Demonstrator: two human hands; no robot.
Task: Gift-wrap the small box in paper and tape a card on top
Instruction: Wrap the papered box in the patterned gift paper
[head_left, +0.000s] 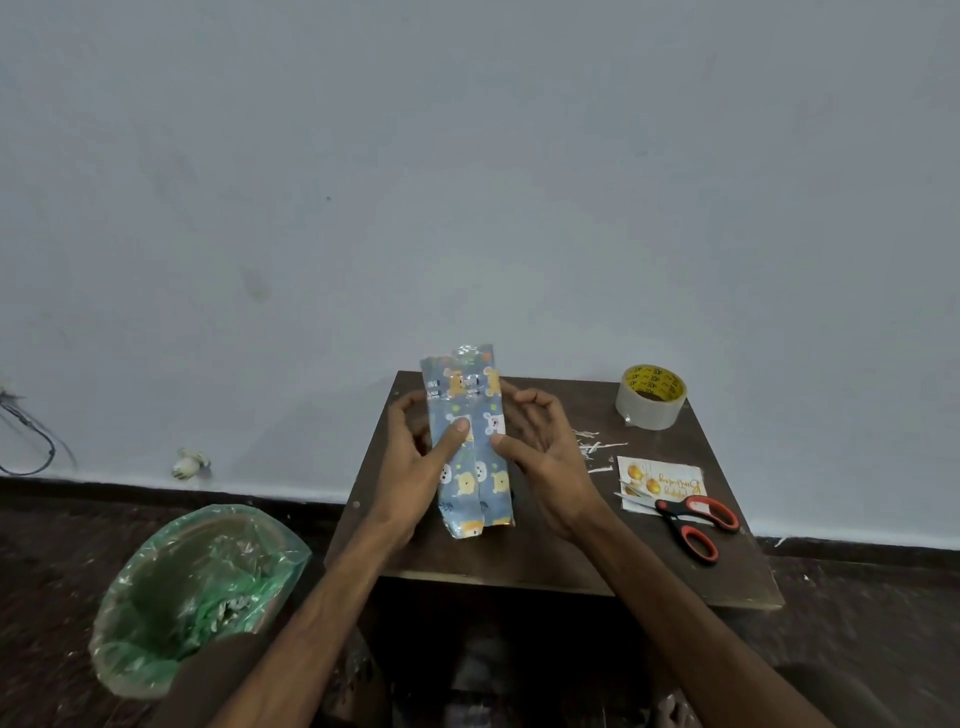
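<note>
The small dark table (571, 561) is set against a pale wall (467, 182); its right half is crowded, with a tape roll (650, 397) at the far right corner, a card (670, 480) near the right edge, and red-handled scissors (693, 522) laid across the card's near side; white paper scraps (592, 447) are scattered between the card and the right hand (540, 457); bare tabletop is left along the near edge. A bin (197, 587) lined with a green bag is seen on the floor to the left of the table.

The box (475, 467) is held at the table's middle, lengthwise away from the person, already covered in blue paper printed with bears; a seam is seen down its middle, and shiny tape near its far end. The left hand (415, 467) is wrapped round the left side, thumb laid on top; the right hand is curled at the right side, its thumb pressed on top.
</note>
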